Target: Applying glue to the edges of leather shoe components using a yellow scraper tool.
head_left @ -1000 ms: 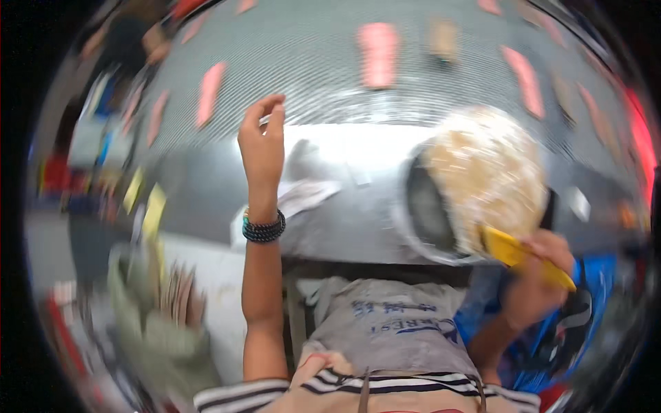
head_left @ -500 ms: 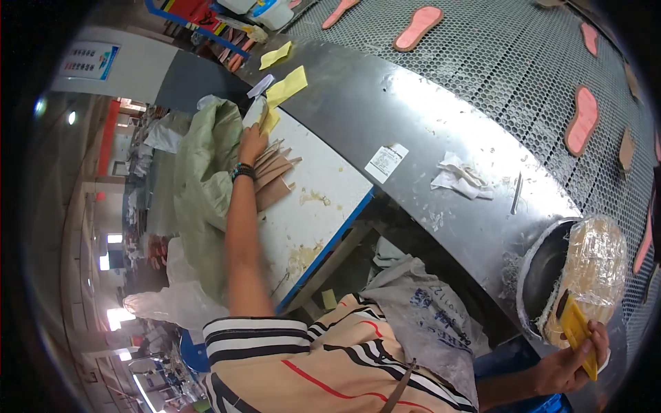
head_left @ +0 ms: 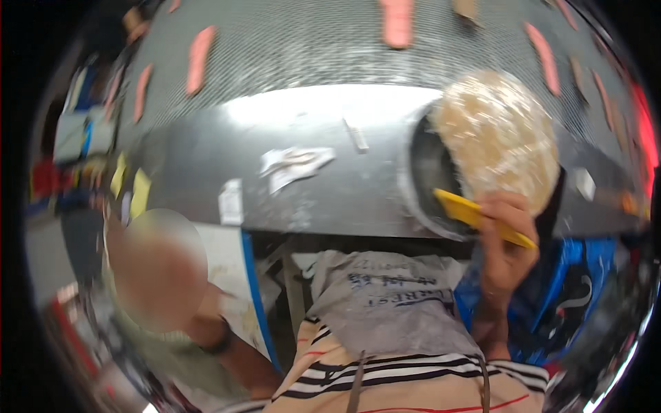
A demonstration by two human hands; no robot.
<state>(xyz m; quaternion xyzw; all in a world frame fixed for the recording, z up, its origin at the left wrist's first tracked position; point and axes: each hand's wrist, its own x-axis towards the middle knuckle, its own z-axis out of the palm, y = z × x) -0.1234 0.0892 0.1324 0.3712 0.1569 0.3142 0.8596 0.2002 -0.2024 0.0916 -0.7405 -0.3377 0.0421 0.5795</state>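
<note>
My right hand (head_left: 508, 237) is closed around a yellow flat scraper (head_left: 460, 208). The scraper's far end lies over the mouth of a round dark pot (head_left: 428, 155) with a pale, crusty rim. Partly covering that pot is a tan lump wrapped in clear plastic film (head_left: 502, 131), just beyond my right hand. At the left, my left hand (head_left: 205, 318) is over the green cloth or sack (head_left: 165, 358) beside the white tabletop (head_left: 237, 275). A blurred patch hides its fingers and anything they hold.
A metal ledge (head_left: 330, 199) crosses in front of me, bearing a crumpled white cloth (head_left: 296, 164), a thin metal strip (head_left: 357, 135) and a white label (head_left: 231, 202). Beyond it, pink insoles (head_left: 201, 60) lie on a mesh conveyor. Yellow paper pieces (head_left: 140, 193) are at left.
The view has swung toward the pot and conveyor. My left hand has moved off the brown pieces, back toward me. The scraper, still in my right hand, now reaches over the pot's mouth.
</note>
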